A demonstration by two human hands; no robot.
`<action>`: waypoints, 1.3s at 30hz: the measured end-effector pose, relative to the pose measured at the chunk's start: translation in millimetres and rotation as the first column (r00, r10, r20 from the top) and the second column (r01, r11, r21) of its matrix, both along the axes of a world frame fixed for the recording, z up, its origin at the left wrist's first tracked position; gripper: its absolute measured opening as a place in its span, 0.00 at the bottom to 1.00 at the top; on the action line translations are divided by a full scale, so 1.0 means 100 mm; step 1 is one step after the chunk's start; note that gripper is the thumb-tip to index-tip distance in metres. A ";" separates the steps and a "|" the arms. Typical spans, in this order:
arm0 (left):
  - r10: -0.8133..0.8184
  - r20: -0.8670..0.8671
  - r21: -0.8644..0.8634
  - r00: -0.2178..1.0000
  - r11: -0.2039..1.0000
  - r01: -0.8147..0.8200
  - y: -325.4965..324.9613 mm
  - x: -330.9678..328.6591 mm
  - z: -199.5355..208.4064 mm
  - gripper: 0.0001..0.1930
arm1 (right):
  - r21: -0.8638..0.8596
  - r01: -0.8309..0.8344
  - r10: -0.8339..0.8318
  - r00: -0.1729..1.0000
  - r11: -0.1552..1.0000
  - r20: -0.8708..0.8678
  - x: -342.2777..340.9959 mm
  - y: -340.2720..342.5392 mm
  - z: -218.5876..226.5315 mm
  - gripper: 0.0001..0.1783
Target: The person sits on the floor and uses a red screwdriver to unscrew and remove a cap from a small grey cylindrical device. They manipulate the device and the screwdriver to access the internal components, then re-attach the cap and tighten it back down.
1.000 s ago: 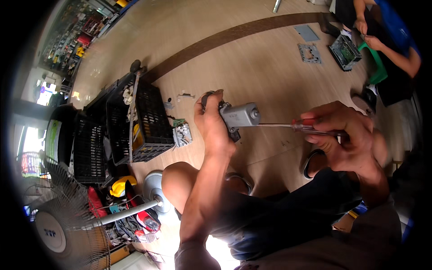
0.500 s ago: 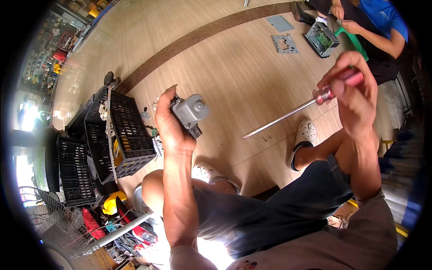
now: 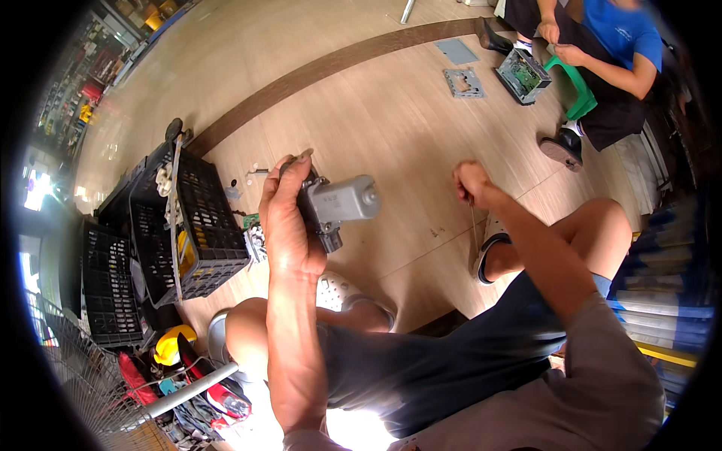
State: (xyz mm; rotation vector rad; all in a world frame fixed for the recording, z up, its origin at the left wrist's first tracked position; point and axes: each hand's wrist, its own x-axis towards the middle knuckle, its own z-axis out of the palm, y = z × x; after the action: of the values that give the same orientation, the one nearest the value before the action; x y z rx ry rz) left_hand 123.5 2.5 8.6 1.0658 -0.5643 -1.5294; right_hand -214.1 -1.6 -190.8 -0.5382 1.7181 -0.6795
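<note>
In my left hand (image 3: 288, 218), held up over the floor, is a small electric motor (image 3: 347, 199) with a silver-grey cylindrical can and a darker housing. My fingers and thumb wrap round the housing, and the can points to the right. My right hand (image 3: 475, 184) is a closed fist to the right of the motor and apart from it. Below the fist shows the thin metal shaft of a screwdriver (image 3: 474, 225), pointing down toward my right shoe. The handle is hidden in the fist.
Black plastic crates (image 3: 214, 225) stand at the left beside a wire fan (image 3: 83, 376) and a yellow item (image 3: 173, 344). At the far right a person in a blue shirt (image 3: 620, 34) sits near an opened metal device (image 3: 523, 75), a flat panel (image 3: 456, 51) and a metal bracket (image 3: 464, 83).
My right hand has swung left and turned over, so the screwdriver's shaft now points down instead of left. The motor has tilted and shifted slightly right in my left hand.
</note>
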 end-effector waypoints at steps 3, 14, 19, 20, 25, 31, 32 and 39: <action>0.133 -0.048 -0.074 0.990 0.988 -0.136 0.06 -0.01 0.16 0.34 | 0.029 0.186 -0.188 0.959 0.982 0.213 -0.14 0.49 -1.07 0.04; 0.233 0.080 -0.037 0.969 0.972 -0.230 0.04 0.32 -0.08 0.13 | -0.143 -0.505 0.203 0.568 0.851 -0.798 0.21 1.21 -2.22 0.19; 0.140 0.076 0.039 0.987 0.989 -0.143 0.01 0.26 -0.07 0.16 | -0.084 -0.536 0.266 0.542 0.840 -0.797 0.17 1.13 -2.20 0.13; 0.167 0.102 0.039 0.981 0.984 -0.171 0.01 0.22 -0.07 0.17 | -0.059 -0.512 0.272 0.546 0.857 -0.793 0.19 1.11 -2.17 0.11; 0.121 0.148 0.012 0.981 0.992 -0.124 0.02 0.18 -0.05 0.25 | 0.215 -0.517 0.468 0.430 0.828 -0.772 0.34 1.02 -2.06 0.11; 0.086 -0.007 0.024 0.996 0.996 -0.086 -0.05 0.08 -0.14 0.37 | 0.288 -0.458 0.512 0.502 0.841 -0.697 0.46 0.88 -1.88 0.09; 0.078 -0.009 0.009 0.997 0.997 -0.078 -0.03 0.07 -0.10 0.37 | 0.302 -0.500 0.544 0.457 0.811 -0.704 0.53 0.87 -1.78 0.13; 0.032 0.061 -0.091 0.998 0.995 -0.026 0.00 -0.17 0.08 0.49 | 0.062 -0.275 0.235 0.659 0.959 -0.714 0.33 0.47 -1.45 0.17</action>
State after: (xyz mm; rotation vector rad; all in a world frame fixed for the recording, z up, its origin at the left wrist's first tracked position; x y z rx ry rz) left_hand 106.3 2.8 16.3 1.0509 -0.6525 -1.4358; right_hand -181.1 45.6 -335.3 -1.1820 2.2880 -0.3052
